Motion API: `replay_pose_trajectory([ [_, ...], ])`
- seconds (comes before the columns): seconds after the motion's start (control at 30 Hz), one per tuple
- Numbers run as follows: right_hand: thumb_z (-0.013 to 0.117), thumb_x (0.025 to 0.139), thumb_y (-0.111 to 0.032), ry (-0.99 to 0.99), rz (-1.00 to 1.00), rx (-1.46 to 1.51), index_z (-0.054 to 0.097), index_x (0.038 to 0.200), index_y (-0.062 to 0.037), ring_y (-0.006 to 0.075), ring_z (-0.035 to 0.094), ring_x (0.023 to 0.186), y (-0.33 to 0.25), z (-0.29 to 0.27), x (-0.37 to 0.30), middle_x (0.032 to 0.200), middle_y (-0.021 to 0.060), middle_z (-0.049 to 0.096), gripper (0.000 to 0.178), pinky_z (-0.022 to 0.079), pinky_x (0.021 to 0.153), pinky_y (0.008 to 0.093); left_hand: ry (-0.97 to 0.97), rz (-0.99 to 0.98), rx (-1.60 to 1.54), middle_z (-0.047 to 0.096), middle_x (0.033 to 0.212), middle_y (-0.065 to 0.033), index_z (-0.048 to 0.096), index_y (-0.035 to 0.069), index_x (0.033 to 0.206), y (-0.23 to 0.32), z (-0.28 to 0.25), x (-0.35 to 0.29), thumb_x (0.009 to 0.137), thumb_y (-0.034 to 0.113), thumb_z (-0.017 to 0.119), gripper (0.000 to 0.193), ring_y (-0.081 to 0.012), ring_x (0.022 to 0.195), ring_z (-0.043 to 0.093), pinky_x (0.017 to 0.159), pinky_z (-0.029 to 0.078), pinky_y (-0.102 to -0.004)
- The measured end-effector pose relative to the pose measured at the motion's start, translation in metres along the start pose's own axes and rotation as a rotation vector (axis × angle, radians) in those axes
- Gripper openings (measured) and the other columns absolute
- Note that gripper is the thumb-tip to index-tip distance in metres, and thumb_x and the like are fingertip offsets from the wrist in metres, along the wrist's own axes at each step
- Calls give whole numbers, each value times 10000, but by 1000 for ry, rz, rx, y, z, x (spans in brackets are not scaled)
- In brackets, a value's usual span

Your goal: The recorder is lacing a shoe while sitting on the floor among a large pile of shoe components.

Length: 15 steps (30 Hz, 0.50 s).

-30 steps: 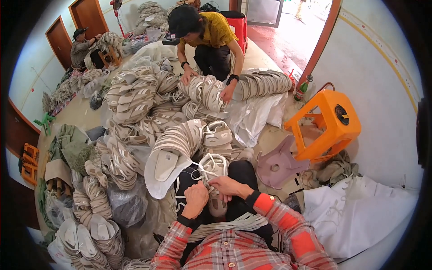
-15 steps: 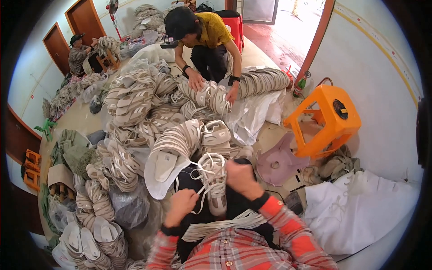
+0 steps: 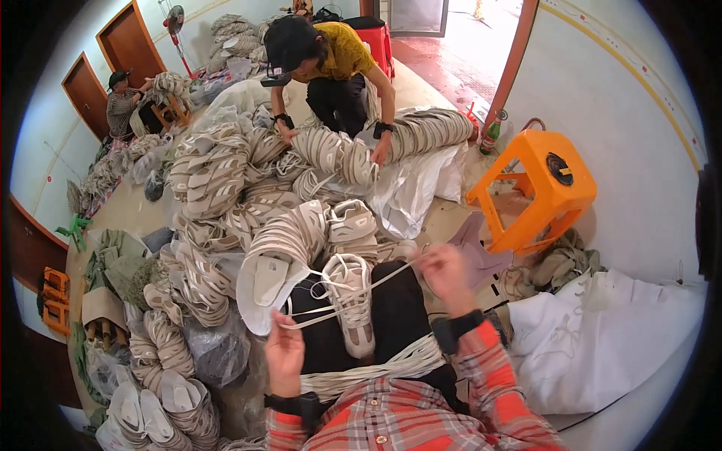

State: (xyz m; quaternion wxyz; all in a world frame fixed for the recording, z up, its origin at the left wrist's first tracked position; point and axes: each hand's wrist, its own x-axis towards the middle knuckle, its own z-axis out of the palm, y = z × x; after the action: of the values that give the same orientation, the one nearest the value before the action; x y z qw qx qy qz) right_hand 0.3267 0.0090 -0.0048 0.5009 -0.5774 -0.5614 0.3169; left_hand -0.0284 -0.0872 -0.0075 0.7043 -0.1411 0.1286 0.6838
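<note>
A beige and white shoe upper lies on my black-clad lap, its toe toward me. White shoelaces run through its eyelets. Off to the shoe's left, my left hand pinches one lace length between thumb and fingers. My right hand, slightly blurred, grips the lace up and to the right. The lace stretches taut across the shoe between both hands. Over my thighs lies a bundle of loose white laces. A nested stack of uppers leans just beyond my knees, alongside another short stack.
Piles of uppers spread ahead and left. A co-worker in yellow bends over a long row of uppers. To the right stand an orange stool, a mauve plastic piece, white sheeting and a green bottle.
My hands have moved apart: the right outward and up, the left slightly left and down. The lace now stretches across the shoe. The co-worker's hands have shifted along the uppers.
</note>
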Motion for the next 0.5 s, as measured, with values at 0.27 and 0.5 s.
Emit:
replay_pose_trajectory([
  [0.27, 475, 695, 124, 480, -210, 1013, 533, 840, 54, 220, 520, 930, -67, -268, 13, 916, 118, 558, 171, 420, 856, 294, 134, -381, 462, 577, 990, -100, 476, -7, 1051, -74, -46, 41, 845, -33, 462, 209, -203, 867, 572, 777, 468, -306],
  [0.5, 500, 741, 105, 529, -518, 875, 498, 864, 81, 200, 487, 862, -153, -316, -21, 895, 105, 501, 126, 389, 920, 309, 40, -22, 1354, 569, 1012, -103, 527, 33, 991, -76, 3, 25, 821, 20, 517, 171, -227, 890, 556, 797, 439, -352],
])
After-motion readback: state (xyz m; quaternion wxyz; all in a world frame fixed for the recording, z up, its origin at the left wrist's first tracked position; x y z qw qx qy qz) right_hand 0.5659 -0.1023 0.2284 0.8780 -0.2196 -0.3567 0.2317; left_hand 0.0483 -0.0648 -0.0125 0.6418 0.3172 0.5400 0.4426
